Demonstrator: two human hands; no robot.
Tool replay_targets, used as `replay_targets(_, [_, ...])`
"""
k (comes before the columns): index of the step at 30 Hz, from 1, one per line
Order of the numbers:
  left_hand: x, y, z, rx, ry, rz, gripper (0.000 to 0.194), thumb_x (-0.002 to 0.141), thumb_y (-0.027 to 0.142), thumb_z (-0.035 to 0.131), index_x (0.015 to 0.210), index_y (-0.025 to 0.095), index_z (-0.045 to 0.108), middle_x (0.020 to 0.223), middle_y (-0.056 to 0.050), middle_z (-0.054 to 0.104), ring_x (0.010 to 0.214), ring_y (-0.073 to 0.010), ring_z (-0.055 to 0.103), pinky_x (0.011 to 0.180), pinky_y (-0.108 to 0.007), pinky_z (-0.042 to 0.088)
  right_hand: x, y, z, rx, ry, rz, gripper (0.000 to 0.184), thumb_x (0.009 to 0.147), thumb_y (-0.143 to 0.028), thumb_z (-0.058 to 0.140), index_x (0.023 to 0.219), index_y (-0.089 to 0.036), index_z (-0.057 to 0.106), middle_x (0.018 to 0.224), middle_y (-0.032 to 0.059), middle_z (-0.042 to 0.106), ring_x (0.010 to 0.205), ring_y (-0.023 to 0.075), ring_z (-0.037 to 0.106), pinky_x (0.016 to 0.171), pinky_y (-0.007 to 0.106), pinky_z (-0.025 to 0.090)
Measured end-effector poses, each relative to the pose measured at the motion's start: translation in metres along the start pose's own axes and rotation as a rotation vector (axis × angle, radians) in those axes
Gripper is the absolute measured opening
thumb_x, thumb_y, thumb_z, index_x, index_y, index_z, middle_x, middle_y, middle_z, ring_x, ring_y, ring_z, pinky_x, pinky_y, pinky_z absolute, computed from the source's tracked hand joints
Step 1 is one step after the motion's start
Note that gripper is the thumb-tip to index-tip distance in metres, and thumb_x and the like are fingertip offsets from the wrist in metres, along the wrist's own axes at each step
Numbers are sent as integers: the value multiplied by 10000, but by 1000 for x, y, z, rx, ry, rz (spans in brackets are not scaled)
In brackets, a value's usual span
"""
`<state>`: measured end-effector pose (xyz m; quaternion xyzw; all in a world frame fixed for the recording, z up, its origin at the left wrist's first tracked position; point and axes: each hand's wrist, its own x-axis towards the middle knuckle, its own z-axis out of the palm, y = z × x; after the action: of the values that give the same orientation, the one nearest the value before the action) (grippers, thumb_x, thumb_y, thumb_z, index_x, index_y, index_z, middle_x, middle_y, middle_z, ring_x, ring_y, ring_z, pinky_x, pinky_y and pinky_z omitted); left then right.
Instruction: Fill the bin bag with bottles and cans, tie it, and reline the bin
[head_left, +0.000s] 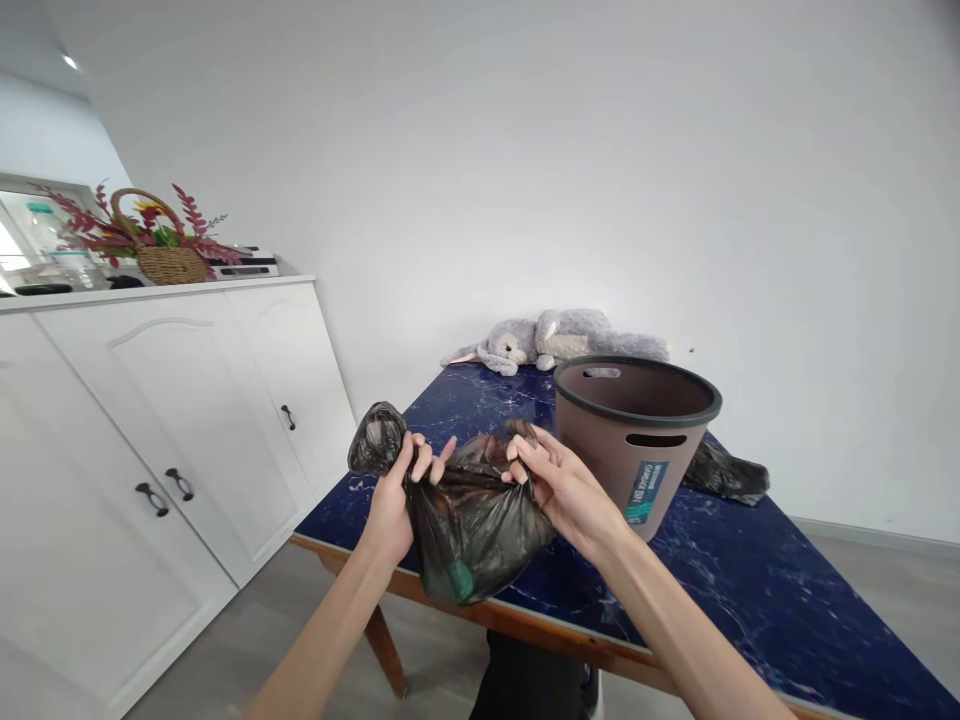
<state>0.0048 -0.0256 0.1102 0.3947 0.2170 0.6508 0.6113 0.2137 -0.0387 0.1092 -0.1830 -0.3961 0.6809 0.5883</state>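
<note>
A thin black garbage bag (487,535) hangs between my two hands at the table's front edge. Something green shows through its lower part; the other contents are too dim to make out. My left hand (405,480) grips the bag's gathered top, with a crumpled bunch of plastic sticking out to the left. My right hand (551,485) pinches the other side of the top, and a bit of plastic pokes out above the fingers. Just beyond my right hand stands a brown garbage bin (600,430), upright, with a dark rim and a blue label.
The blue marbled table (750,590) has a wooden edge. A grey plush rabbit (570,338) lies at the back against the wall. More black plastic (726,472) lies right of the bin. A white cabinet (180,420) on the left bears a flower basket (171,264) and a bottle (71,255).
</note>
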Motion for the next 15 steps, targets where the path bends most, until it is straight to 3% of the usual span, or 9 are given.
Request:
replay_targets(2, [-2, -1, 4, 28, -58, -2, 359, 937, 375, 817, 772, 191, 556, 573, 118, 315, 459, -49, 319, 695, -239, 545, -1, 4, -1, 0, 46, 31, 498, 753, -405, 973, 1076, -215, 643, 896, -16, 736, 756, 118, 681, 830, 274, 573])
replay_targets(4, [-5, -4, 6, 169, -70, -1, 376, 942, 446, 794, 793, 190, 562, 602, 112, 284, 478, -57, 259, 562, -211, 440, -3, 5, -1, -47, 68, 67, 547, 756, -425, 967, 1107, -204, 610, 919, 11, 778, 773, 134, 725, 843, 280, 581])
replay_targets(6, [-8, -5, 6, 378, -67, 11, 376, 931, 543, 772, 918, 195, 630, 626, 95, 342, 522, -82, 340, 550, -226, 409, -4, 5, 1, -146, 40, 88, 588, 791, -454, 938, 1165, -200, 562, 945, 44, 809, 790, 157, 754, 849, 300, 585])
replay_targets(8, [-11, -5, 8, 581, -101, -2, 424, 917, 615, 751, 981, 204, 672, 652, 66, 453, 599, -122, 478, 629, -272, 468, -5, 5, 4, -260, -31, 92, 625, 815, -485, 911, 1196, -213, 497, 933, 60, 826, 782, 179, 771, 840, 325, 586])
replay_targets(12, [-16, -3, 20, 793, -171, -130, 497, 916, 634, 729, 682, 207, 630, 656, -6, 607, 695, -198, 623, 799, -378, 531, -2, 9, 8, -431, -148, 20, 673, 800, -568, 887, 1148, -264, 398, 827, 18, 815, 696, 209, 774, 780, 342, 579])
replay_targets(15, [-18, -2, 29, 781, -39, -127, 473, 833, 622, 815, 665, 205, 666, 666, -25, 662, 704, -221, 658, 811, -400, 555, -1, 11, 7, -461, -165, -13, 716, 801, -596, 871, 1209, -277, 376, 817, -4, 806, 705, 221, 773, 774, 355, 577])
